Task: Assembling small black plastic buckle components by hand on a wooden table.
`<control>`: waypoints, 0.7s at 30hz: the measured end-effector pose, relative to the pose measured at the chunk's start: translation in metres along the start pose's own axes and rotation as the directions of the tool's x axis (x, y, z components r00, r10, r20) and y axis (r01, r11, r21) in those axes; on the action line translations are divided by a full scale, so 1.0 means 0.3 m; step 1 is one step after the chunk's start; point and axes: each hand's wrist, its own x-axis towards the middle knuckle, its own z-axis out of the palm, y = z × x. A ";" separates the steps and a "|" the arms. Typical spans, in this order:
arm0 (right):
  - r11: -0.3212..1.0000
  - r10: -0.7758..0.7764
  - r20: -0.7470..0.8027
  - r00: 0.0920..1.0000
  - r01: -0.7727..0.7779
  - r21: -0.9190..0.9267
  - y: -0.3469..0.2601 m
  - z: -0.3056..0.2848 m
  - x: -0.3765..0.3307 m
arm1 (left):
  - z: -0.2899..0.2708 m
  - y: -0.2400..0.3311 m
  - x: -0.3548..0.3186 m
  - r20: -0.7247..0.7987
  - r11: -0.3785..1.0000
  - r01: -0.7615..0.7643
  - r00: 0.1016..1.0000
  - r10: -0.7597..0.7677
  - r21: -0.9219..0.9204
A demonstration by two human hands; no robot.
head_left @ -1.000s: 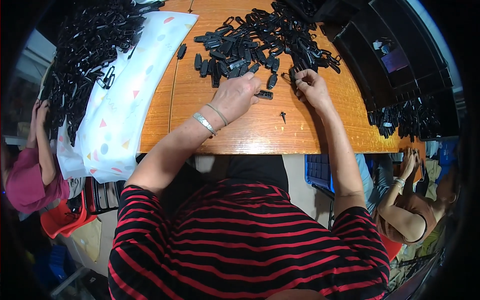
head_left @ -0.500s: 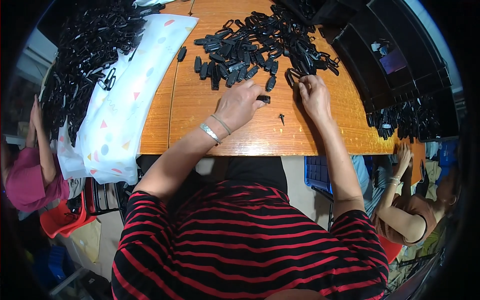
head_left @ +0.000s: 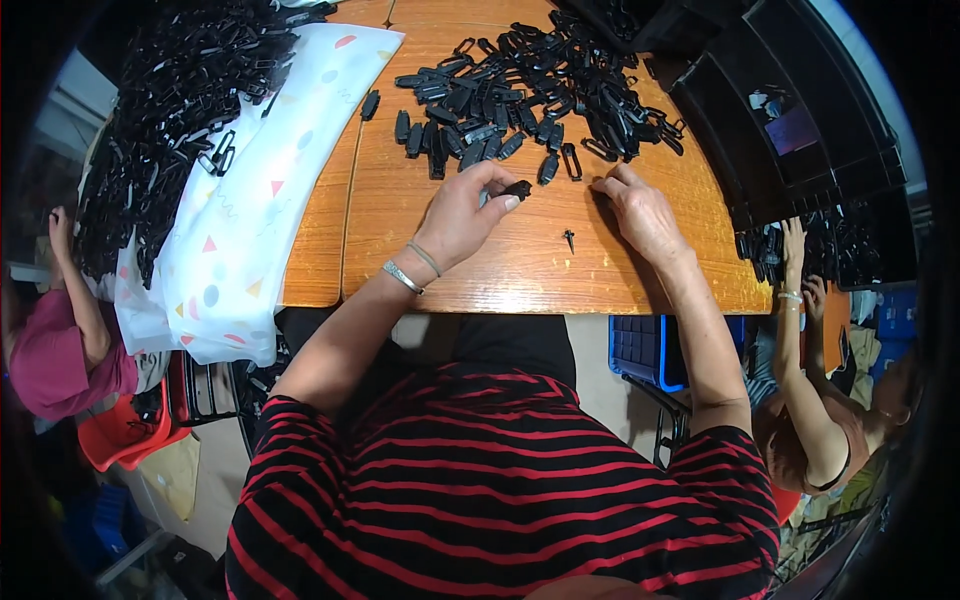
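My left hand [head_left: 460, 212] pinches a small black plastic clip piece [head_left: 517, 189] between thumb and fingers, above the wooden table [head_left: 420, 285]. To its right is my right hand [head_left: 645, 212], low over the tabletop, with its fingers bent and drawn together; whatever they hold, if anything, is hidden. Just beyond the hands lie a black oblong loop [head_left: 571, 161] and a black oval piece [head_left: 548, 168]. A small black pin-like part [head_left: 569, 240] rests on the wood between my wrists. Farther off spreads a pile of black plastic pieces [head_left: 510, 95], some solid, some open loops.
On the left, a white patterned sheet [head_left: 270, 190] carries a big heap of black pieces [head_left: 190, 110]. A black bin [head_left: 800, 130] stands at the right. Co-workers sit on both sides, one with a raised hand [head_left: 793, 250]. A blue crate [head_left: 645, 350] is below the table edge.
My right hand has drawn back from the loops and moved slightly right and nearer. My left hand has shifted a little left, and its piece is now tilted. The right co-worker's arm has reached up.
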 end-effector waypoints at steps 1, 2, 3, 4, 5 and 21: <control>1.000 0.001 -0.002 1.000 -0.001 -0.002 0.017 0.005 0.003 | -0.002 0.021 0.001 0.001 1.000 -0.003 1.000 0.003 0.000; 0.999 0.048 0.021 0.999 -0.047 -0.002 0.038 0.016 0.004 | -0.004 0.046 -0.003 0.017 0.980 0.097 0.995 -0.096 -0.171; 0.995 0.095 0.044 0.995 -0.095 -0.003 0.050 0.020 0.004 | -0.003 0.068 -0.006 0.051 0.922 0.196 0.981 -0.190 -0.335; 0.996 0.085 0.043 0.995 -0.086 0.000 0.032 0.015 0.012 | -0.009 0.072 -0.011 0.042 0.923 0.193 0.981 -0.190 -0.333; 0.990 0.069 -0.005 0.998 -0.068 0.125 0.003 0.008 0.013 | -0.014 0.075 -0.015 0.059 0.886 0.238 0.970 -0.235 -0.397; 0.680 0.278 -0.378 0.883 0.097 0.726 -0.395 0.147 0.042 | 0.005 0.082 -0.073 0.001 0.593 0.118 0.981 -0.195 -0.797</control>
